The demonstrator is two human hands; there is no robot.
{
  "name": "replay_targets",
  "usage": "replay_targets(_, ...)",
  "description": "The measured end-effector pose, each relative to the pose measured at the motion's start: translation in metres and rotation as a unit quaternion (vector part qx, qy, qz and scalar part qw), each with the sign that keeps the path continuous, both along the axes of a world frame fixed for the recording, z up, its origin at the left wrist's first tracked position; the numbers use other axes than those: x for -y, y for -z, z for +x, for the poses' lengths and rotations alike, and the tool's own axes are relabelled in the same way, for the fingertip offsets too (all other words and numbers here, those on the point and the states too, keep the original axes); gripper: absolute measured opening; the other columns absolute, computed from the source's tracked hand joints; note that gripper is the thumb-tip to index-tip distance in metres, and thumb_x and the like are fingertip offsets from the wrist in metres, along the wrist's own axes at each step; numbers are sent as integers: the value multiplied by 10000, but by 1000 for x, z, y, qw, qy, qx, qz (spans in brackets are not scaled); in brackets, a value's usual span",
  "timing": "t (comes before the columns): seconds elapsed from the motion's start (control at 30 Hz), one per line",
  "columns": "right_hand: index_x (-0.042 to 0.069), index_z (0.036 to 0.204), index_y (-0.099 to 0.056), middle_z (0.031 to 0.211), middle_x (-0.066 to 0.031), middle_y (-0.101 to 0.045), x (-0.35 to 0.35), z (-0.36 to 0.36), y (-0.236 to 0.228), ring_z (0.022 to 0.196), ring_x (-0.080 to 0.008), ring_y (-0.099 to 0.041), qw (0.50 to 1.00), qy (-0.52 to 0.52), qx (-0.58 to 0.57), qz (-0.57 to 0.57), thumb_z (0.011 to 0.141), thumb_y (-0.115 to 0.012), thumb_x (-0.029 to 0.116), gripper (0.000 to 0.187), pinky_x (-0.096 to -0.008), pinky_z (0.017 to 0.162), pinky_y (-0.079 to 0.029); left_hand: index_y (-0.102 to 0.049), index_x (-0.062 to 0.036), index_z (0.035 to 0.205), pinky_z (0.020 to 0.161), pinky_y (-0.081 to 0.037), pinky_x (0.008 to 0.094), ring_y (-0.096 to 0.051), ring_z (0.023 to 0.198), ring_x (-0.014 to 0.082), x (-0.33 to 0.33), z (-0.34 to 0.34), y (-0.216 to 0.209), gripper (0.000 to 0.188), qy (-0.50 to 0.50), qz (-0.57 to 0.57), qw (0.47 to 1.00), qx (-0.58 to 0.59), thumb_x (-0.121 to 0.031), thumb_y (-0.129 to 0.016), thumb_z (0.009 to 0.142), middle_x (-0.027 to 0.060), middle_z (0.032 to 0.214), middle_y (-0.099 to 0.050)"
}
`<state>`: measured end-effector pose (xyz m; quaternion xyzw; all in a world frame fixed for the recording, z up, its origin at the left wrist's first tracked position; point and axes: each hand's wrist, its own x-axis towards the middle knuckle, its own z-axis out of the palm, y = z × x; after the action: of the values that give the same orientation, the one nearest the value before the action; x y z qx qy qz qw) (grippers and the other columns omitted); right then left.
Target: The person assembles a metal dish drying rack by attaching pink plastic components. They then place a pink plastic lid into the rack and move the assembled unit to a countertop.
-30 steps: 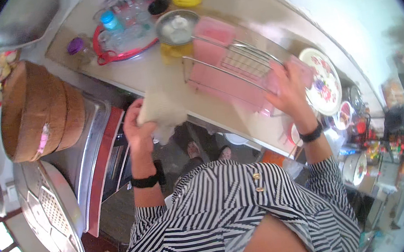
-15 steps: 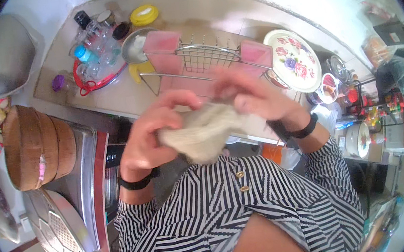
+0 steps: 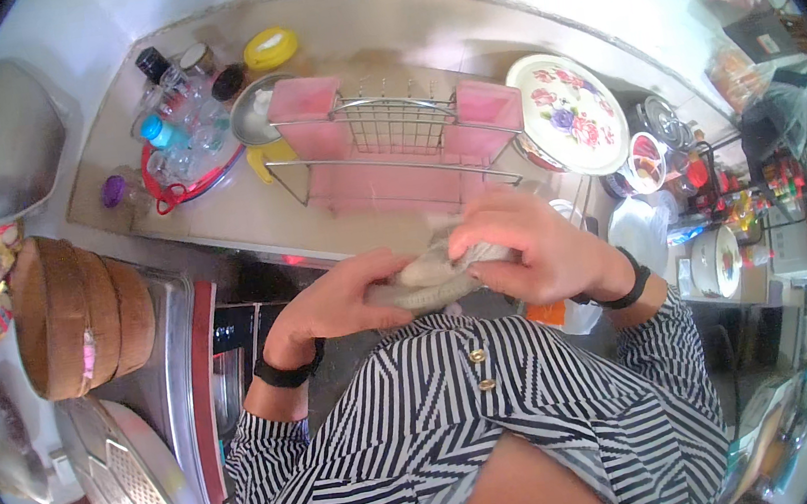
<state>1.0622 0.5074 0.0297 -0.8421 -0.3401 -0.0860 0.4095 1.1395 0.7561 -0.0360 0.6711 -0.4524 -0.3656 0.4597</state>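
A bunched greyish-beige cloth (image 3: pixel 418 288) is held in front of my striped shirt, just short of the counter's near edge. My left hand (image 3: pixel 353 293) grips its left end, thumb below and fingers over the top. On the other end my right hand (image 3: pixel 523 242) is closed, pinching a fold between thumb and fingers. Beyond my hands on the counter stands a wire dish rack (image 3: pixel 394 132) with pink plastic holders and a pink tray (image 3: pixel 385 186). The underside of the cloth is hidden.
Bottles and glasses crowd a red-rimmed tray (image 3: pixel 236 162) at the back left, beside a metal bowl (image 3: pixel 249 128). A floral lid (image 3: pixel 573 110) lies right of the rack. Wooden steamers (image 3: pixel 79 317) stand at left, above a perforated metal tray (image 3: pixel 136 496).
Both hands have come lower and toward the right with the cloth. My right fingers, blurred and loose above it before, are now closed on its right end.
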Motion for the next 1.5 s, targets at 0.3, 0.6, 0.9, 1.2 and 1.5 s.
replay_targets(0.3, 42, 1033, -545, 853, -125, -540, 6, -23, -7, 784, -346, -553, 999, 32, -35, -4, 706, -618, -16, 340, -394, 681, -459, -588, 7, 1000, 776, -442, 296, -542, 961, 176, -25, 3, -21, 306, -181, -4, 971, 158, 13, -689, 711, 80, 992, -589)
replay_targets(0.6, 3, 1019, -532, 856, -182, -545, 19, -7, 35, 827, -352, -561, 974, 84, -154, -142, 807, -626, 99, 251, -413, 708, -458, -603, -14, 969, 689, -461, 263, -588, 794, 138, -54, 13, -40, 229, -290, -83, 915, 268, 43, -626, 748, 50, 863, -625)
replay_targets(0.9, 28, 1048, -548, 804, -151, -583, 24, 34, 28, 705, -232, -577, 927, 348, 7, 141, 894, -567, 146, 196, -325, 639, -461, -601, -4, 991, 667, -457, 265, -579, 734, 142, -40, 80, -62, 212, -376, -106, 847, 361, -40, -653, 788, 73, 834, -627)
replay_targets(1.2, 142, 967, -568, 653, -80, -549, 58, 57, 83, 617, -269, -602, 866, 361, 224, -264, 766, -557, 114, 203, -391, 487, -467, -630, -97, 1026, 690, -479, 394, -598, 830, 350, 7, 125, 26, 249, -324, 11, 788, 522, -193, -636, 797, 164, 928, -631)
replay_targets(1.5, 104, 911, -557, 726, -104, -588, 54, 47, 91, 635, -332, -591, 900, 375, 173, -139, 826, -565, 182, 116, -417, 529, -475, -600, -28, 1096, 709, -453, 255, -559, 785, 119, -6, 113, 23, 309, -434, -15, 868, 240, -126, -670, 811, 56, 897, -635)
